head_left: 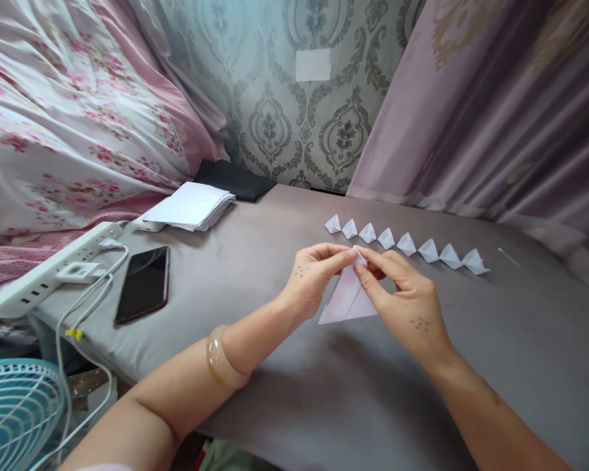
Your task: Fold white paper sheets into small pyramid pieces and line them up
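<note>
A partly folded sheet of white paper (348, 297) is held up over the grey-covered table, its wide end hanging toward me. My left hand (317, 271) pinches the top tip between thumb and fingers. From the other side, my right hand (402, 288) grips the same tip and its right edge, with the thumb pressed on the paper. Both hands are closed, and the fingers hide part of the fold at the tip. Just beyond them stands a slanting row of several small folded paper pieces (385, 238), each pointed at the top.
At the back left lies a stack of white paper (189, 204) beside a black flat case (235, 180). A phone (143, 284) rests near a white power strip (53, 268) with cables. A thin greenish stick (509, 257) lies at right. A blue fan (19, 412) stands at lower left.
</note>
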`<state>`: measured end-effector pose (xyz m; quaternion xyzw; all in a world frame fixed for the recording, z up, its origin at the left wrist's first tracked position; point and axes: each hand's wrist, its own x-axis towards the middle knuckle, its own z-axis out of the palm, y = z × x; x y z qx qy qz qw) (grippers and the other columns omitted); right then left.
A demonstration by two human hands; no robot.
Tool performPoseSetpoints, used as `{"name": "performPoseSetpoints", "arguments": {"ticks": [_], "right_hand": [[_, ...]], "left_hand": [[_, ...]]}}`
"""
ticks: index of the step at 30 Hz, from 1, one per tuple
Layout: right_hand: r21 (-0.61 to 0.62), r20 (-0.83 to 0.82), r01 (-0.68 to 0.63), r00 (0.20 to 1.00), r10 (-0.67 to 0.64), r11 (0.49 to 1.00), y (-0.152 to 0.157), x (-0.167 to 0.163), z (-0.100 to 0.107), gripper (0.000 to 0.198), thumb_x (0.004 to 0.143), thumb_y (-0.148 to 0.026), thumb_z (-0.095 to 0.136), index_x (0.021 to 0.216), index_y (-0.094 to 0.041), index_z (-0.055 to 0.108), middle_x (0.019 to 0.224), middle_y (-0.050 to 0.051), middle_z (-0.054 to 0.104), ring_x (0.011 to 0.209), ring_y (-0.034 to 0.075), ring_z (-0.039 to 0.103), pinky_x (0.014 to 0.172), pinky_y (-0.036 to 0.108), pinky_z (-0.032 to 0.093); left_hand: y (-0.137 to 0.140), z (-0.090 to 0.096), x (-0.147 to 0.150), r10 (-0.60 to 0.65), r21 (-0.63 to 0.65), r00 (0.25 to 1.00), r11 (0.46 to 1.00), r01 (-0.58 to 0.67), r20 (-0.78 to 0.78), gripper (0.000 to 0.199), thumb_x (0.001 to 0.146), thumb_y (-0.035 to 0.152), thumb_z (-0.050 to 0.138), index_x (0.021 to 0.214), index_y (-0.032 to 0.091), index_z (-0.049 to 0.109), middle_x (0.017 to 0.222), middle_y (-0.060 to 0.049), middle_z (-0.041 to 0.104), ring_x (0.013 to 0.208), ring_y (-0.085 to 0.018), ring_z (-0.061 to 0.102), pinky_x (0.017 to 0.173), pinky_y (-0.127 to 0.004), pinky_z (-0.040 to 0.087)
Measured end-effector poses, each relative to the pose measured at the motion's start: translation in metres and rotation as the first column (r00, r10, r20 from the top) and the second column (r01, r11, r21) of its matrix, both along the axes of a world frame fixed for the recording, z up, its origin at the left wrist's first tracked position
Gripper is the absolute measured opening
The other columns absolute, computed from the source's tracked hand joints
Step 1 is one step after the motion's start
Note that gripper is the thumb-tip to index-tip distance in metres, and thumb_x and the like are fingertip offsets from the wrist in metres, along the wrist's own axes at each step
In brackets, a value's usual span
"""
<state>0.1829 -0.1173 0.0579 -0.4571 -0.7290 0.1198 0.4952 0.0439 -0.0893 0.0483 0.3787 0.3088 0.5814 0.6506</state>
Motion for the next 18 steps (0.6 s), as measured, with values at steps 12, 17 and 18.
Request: {"name": "performPoseSetpoints", "arguments": {"ticks": [12,17,18], "right_hand": [[0.396,0.397,0.067,0.887,-0.236,0.916,-0.0022,0.0011,-0.0033,0.033,0.089,-0.014,0.053,0.121,-0.015,0.062,0.081,0.006,0.062,0.081,0.02,0.058,0.076,0.037,0.051],[0.431,0.504,0.093,0.8,-0.325,0.898,-0.0059,-0.0002,-0.0006,0.037,0.088,-0.013,0.051,0.124,-0.011,0.061,0.079,0.007,0.061,0.08,0.022,0.055,0.074,0.037,0.049],[0.434,0.526,0.102,0.778,-0.344,0.895,-0.0067,-0.0004,-0.0001,0.038,0.088,-0.012,0.05,0.124,-0.01,0.061,0.079,0.007,0.06,0.08,0.022,0.054,0.073,0.037,0.048]], "left_hand": [[-0.0023,0.0005,0.0012,-0.015,0.031,1.0,0.999,0.015,-0.004,0.021,0.065,0.029,0.081,0.074,0.012,0.073,0.072,-0.003,0.068,0.066,-0.01,0.058,0.066,-0.023,0.044],[-0.0044,0.0024,0.0005,-0.039,0.052,0.998,0.998,0.042,-0.044,0.018,0.069,0.027,0.079,0.078,0.013,0.074,0.075,-0.004,0.069,0.069,-0.011,0.058,0.07,-0.025,0.044],[-0.0043,0.0025,0.0001,-0.044,0.053,0.998,0.997,0.047,-0.05,0.018,0.069,0.026,0.078,0.08,0.013,0.075,0.076,-0.004,0.07,0.071,-0.011,0.059,0.072,-0.025,0.044]]}}
